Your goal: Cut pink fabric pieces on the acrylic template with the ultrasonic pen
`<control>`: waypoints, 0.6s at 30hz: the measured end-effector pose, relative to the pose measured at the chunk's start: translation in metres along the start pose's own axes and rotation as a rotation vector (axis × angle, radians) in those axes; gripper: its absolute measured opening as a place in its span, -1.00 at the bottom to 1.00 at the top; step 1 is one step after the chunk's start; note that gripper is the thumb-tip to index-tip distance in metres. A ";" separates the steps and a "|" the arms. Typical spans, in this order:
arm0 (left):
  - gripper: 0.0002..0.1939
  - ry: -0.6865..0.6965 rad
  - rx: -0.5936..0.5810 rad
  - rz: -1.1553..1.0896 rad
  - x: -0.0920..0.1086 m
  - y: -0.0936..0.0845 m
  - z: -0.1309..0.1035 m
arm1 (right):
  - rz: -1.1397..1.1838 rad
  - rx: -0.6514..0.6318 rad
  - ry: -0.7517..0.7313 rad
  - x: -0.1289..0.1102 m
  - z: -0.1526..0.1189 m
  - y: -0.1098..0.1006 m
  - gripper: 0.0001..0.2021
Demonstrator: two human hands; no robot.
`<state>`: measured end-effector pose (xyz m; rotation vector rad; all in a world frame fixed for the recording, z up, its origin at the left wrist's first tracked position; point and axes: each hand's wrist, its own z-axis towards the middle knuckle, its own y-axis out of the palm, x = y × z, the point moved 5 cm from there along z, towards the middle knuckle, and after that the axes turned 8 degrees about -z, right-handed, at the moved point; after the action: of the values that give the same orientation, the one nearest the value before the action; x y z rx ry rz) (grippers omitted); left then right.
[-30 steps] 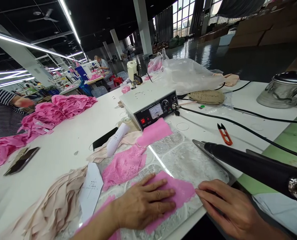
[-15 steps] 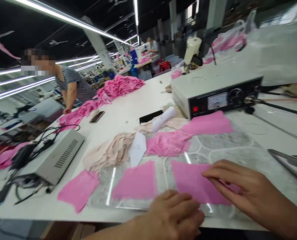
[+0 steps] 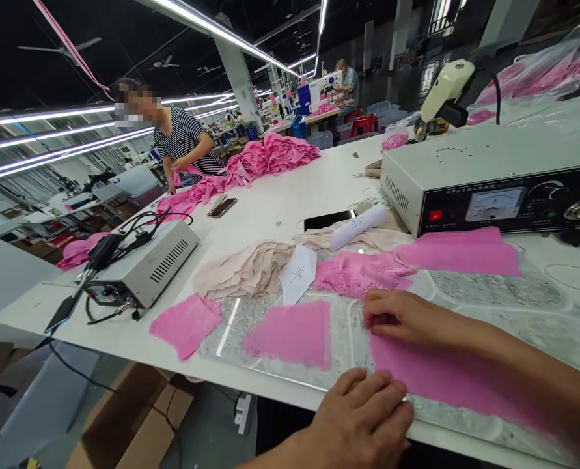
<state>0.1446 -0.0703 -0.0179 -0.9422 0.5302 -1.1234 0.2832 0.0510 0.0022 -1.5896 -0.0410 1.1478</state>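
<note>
A pink fabric piece [image 3: 446, 371] lies on the clear-topped grey mat [image 3: 348, 326], partly covered by my right forearm. My right hand [image 3: 407, 316] is at its upper left corner, fingers curled and closed on the cloth edge. Close to the lower left corner, at the table's front edge, rests my left hand [image 3: 362, 413], fingers bent loosely and slightly apart. A second pink piece [image 3: 290, 335] lies flat to the left, with a smaller pink piece [image 3: 187, 326] beyond it. Behind my right hand is crumpled pink lace [image 3: 360, 272].
Beige layered cloth [image 3: 245, 270], a white paper pattern [image 3: 299, 272] and a rolled paper [image 3: 358, 228] lie behind the pieces. Metal control boxes stand at right [image 3: 504, 169] and left [image 3: 143, 267]. A co-worker [image 3: 189, 146] handles a pink cloth pile [image 3: 265, 156].
My right hand has moved left and away from me, from the pink piece's right part to its upper left corner. The view has shifted; the co-worker's arms have risen.
</note>
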 end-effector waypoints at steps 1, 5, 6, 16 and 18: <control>-0.71 -0.007 0.003 -0.003 0.000 -0.001 0.002 | 0.014 -0.003 -0.008 0.002 0.000 0.001 -0.83; -0.79 -0.052 0.114 -0.069 -0.002 -0.011 0.011 | 0.091 0.003 -0.038 0.007 0.000 0.004 -0.85; -0.80 -0.062 0.140 -0.094 -0.003 -0.013 0.014 | 0.114 0.007 -0.046 0.007 0.000 0.003 -0.84; -0.88 -0.520 0.213 -0.390 -0.024 -0.031 0.023 | 0.228 0.039 -0.103 0.009 0.002 0.000 -0.87; -0.91 -0.653 0.262 -0.300 -0.033 -0.033 0.025 | 0.227 0.043 -0.109 0.010 0.002 0.000 -0.87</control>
<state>0.1351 -0.0349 0.0200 -1.1059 -0.2920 -1.0384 0.2873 0.0580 -0.0036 -1.5205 0.0946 1.4017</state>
